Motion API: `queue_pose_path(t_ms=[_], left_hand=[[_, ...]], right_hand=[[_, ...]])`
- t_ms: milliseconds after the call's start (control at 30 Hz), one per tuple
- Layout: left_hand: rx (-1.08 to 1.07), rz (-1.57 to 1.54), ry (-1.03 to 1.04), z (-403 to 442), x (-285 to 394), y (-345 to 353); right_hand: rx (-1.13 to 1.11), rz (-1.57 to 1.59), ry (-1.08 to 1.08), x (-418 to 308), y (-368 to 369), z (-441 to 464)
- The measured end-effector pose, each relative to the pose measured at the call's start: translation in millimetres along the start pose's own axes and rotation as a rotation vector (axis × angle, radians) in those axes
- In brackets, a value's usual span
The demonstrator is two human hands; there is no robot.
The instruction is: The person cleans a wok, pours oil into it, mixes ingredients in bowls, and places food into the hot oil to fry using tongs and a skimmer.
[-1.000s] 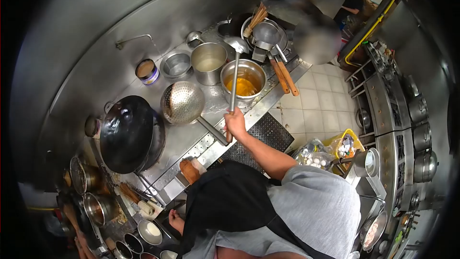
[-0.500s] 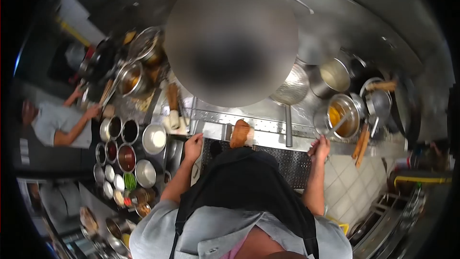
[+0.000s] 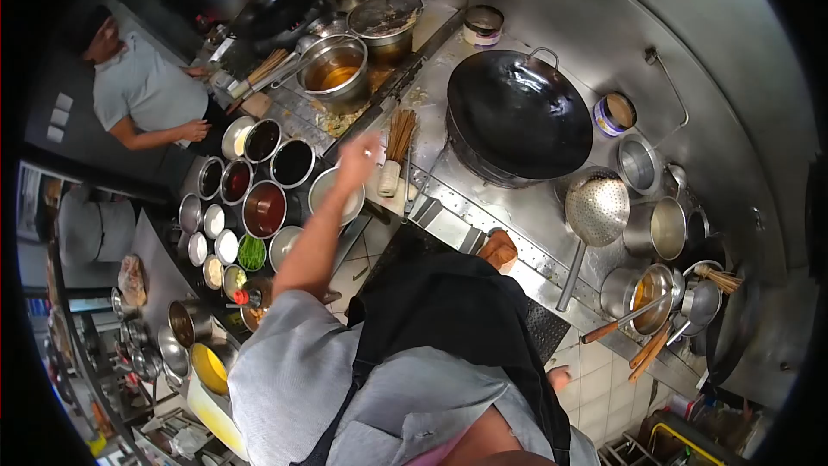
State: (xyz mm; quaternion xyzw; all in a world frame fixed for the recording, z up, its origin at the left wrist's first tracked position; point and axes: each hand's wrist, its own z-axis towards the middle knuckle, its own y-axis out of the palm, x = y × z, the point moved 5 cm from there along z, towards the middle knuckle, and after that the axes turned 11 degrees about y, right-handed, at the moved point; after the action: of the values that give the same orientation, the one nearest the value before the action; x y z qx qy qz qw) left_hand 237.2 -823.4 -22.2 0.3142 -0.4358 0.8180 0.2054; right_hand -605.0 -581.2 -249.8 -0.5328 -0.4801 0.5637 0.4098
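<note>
My left hand [image 3: 360,162] is stretched forward over the counter, blurred, above a white-filled metal container [image 3: 332,198] and close to a bamboo wok brush [image 3: 400,134]; its fingers are smeared. Low beside my apron is my right hand [image 3: 559,377], over the floor and partly hidden; nothing shows in it. A ladle with a wooden handle [image 3: 601,332] rests in a pot of orange-yellow liquid [image 3: 617,293] to the right. The black wok [image 3: 517,116] sits on the stove, looking bare inside. A perforated skimmer [image 3: 597,210] lies to its right.
Seasoning containers [image 3: 264,209] stand in rows on the left. Beyond them a strainer rests on a pot of amber liquid [image 3: 335,78]. A co-worker [image 3: 147,86] stands at the far left. A brown folded cloth-like item [image 3: 498,250] lies on the front edge. More pots [image 3: 655,229] crowd the right.
The view has turned left. My left hand has gone from the counter's front edge out over the containers. My right hand has left the ladle's pot and dropped beside my apron.
</note>
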Motion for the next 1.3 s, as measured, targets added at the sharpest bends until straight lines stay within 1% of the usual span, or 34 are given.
queue_pose_path(t_ms=[33, 67, 100, 133, 167, 200, 233, 267, 333, 367, 400, 467, 567, 667, 700, 733, 767, 800, 833, 867, 900, 933, 1000, 1033, 1100, 1200, 1267, 1300], left_hand=[[0.054, 0.001, -0.004, 33.6, -20.6, -28.5], [0.134, 0.050, 0.054, 66.5, -27.2, -64.1], [0.179, 0.153, 0.064, 97.6, -39.2, -98.6], [0.232, 0.204, 0.095, 125.1, -74.1, -126.8], [0.258, 0.293, 0.042, 148.1, -110.2, -150.7], [0.146, 0.401, -0.035, 168.9, -121.9, -172.0], [0.087, 0.693, 0.055, 186.4, -161.1, -183.1], [-0.010, 0.787, -0.048, 197.2, -190.3, -187.7], [-0.246, 0.732, -0.083, 210.3, -298.0, -175.5], [-0.359, 0.707, -0.100, 218.5, -328.1, -163.4], [-0.496, 0.607, -0.245, 223.1, -319.9, -153.5], [-0.765, 0.399, -0.534, 212.2, -266.2, -134.1], [-0.436, -0.567, -0.579, 203.9, -210.3, -101.5], [-0.274, -0.515, -0.380, 222.3, -155.4, -61.1], [-0.146, -0.472, -0.406, 228.6, -119.1, -46.4], [-0.158, -0.368, -0.116, 250.1, -132.3, -17.9], [-0.150, -0.072, -0.094, 265.0, -114.2, -0.5], [0.076, 0.091, 0.333, 273.6, -85.6, 14.0], [-0.050, 0.152, 0.155, 279.2, -59.9, 27.5], [-0.106, 0.347, 0.200, 285.3, -42.8, 43.6], [-0.177, 0.439, 0.199, 284.0, -31.5, 58.9], [-0.294, 0.532, 0.174, 284.1, -31.9, 78.5], [-0.418, 0.569, 0.179, 282.7, -46.5, 113.5], [-0.487, 0.578, 0.167, 282.3, -51.2, 124.5], [-0.414, 0.495, 0.104, 278.5, -41.7, 116.6], [-0.284, 0.298, 0.085, 255.1, -30.7, 100.6], [-0.215, 0.149, 0.083, 224.8, -14.0, 88.6], [-0.174, 0.017, 0.100, 203.4, -8.3, 92.2]], right_hand=[[-0.044, -0.093, -0.030, 13.3, 7.6, -19.9], [-0.121, -0.133, -0.071, 20.3, 13.9, -39.1], [-0.215, -0.159, -0.115, 26.2, 25.7, -61.0], [-0.305, -0.157, -0.166, 28.8, 31.8, -81.4], [-0.391, -0.150, -0.213, 29.5, 37.7, -101.4], [-0.464, -0.127, -0.252, 28.6, 41.0, -118.0], [-0.531, -0.101, -0.285, 25.8, 43.2, -133.8], [-0.587, -0.074, -0.310, 23.3, 44.2, -147.2], [-0.671, -0.038, -0.342, 18.6, 43.2, -169.7], [-0.707, -0.026, -0.355, 17.5, 42.9, -178.9], [-0.731, -0.018, -0.361, 19.3, 44.1, -183.5], [-0.768, -0.016, -0.377, 26.3, 45.7, -188.0], [-0.815, -0.041, -0.417, 50.3, 56.9, -189.2], [-0.856, -0.080, -0.483, 94.6, 83.1, -183.6], [-0.849, -0.109, -0.514, 114.6, 99.8, -178.3], [-0.843, -0.128, -0.537, 128.0, 110.4, -176.6], [-0.767, -0.171, -0.590, 130.9, 116.0, -176.1], [-0.780, -0.148, -0.564, 123.9, 112.6, -179.4], [-0.791, -0.123, -0.537, 110.8, 102.2, -188.5], [-0.802, -0.097, -0.508, 94.2, 89.0, -199.5], [-0.812, -0.071, -0.477, 80.7, 78.0, -207.5], [-0.796, -0.018, -0.513, 66.6, 70.4, -213.2], [-0.767, 0.090, -0.579, 38.9, 55.2, -228.0], [-0.811, 0.125, -0.525, 26.0, 42.0, -233.6], [-0.890, 0.197, -0.412, -31.4, -20.8, -273.1], [-0.945, 0.416, -0.460, -80.4, -39.5, -297.3], [-0.949, 0.408, -0.531, -126.9, -61.6, -322.9], [-0.960, 0.517, -0.554, -150.2, -68.0, -336.5]])
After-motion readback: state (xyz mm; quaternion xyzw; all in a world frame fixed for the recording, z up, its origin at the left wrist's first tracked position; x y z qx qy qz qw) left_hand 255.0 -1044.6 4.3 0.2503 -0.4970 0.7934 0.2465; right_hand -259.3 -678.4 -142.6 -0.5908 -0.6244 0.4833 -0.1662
